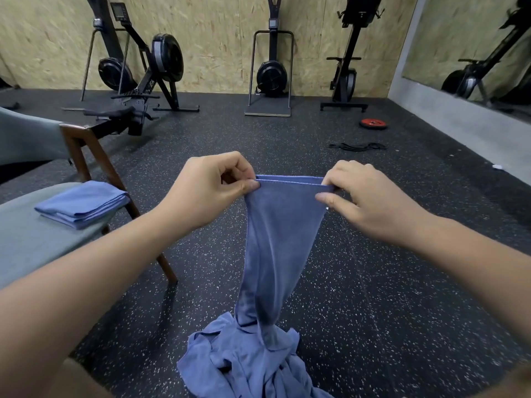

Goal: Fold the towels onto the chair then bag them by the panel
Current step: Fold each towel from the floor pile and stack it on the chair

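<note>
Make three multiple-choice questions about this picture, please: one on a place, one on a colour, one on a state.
1. The folded towel lies: A) on the chair seat B) on the floor C) on a rowing machine
2. The weight plate is: A) yellow B) red C) green
3. The hanging towel is held by: A) one hand only B) no hand C) both hands

Answers: 1 A, it rests on the grey seat; 2 B, the disc is plainly red; 3 C, the left hand and the right hand each pinch its top edge.
</note>
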Demonstrator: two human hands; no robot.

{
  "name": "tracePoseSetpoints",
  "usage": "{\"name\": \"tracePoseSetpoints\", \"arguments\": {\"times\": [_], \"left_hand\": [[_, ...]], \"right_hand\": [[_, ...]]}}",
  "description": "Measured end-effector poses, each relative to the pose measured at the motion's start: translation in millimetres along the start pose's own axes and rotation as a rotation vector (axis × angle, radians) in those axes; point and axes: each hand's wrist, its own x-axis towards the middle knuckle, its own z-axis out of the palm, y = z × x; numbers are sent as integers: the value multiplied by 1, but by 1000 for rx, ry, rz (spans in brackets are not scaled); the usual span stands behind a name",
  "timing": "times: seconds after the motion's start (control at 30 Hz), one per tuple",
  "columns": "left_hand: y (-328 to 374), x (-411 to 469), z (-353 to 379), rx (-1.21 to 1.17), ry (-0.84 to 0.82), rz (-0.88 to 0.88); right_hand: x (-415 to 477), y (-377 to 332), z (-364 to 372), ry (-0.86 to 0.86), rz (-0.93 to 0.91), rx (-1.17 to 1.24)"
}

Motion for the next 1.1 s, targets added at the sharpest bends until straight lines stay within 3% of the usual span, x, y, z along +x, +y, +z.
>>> {"name": "tracePoseSetpoints", "arguments": {"times": [0.17,0.27,0.5,0.67,0.87,1.1], "left_hand": [[0,0,2,0,18,-2],[4,0,3,-24,33,-5],[20,-4,16,-84,-55,44],[33,-8,32,-120,-136,86],[25,-10,47,-367,-131,-70],[13,-23,60,-593,-235,-194]], "right_hand": [[-3,-7,3,124,86,339],[-3,-8,0,98,150,446],[-3,-16,-2,-165,142,228],[-2,-31,14,-147,115,465],[2,-33,16,-81,62,521],[5,-23,9,-85,84,631]]}}
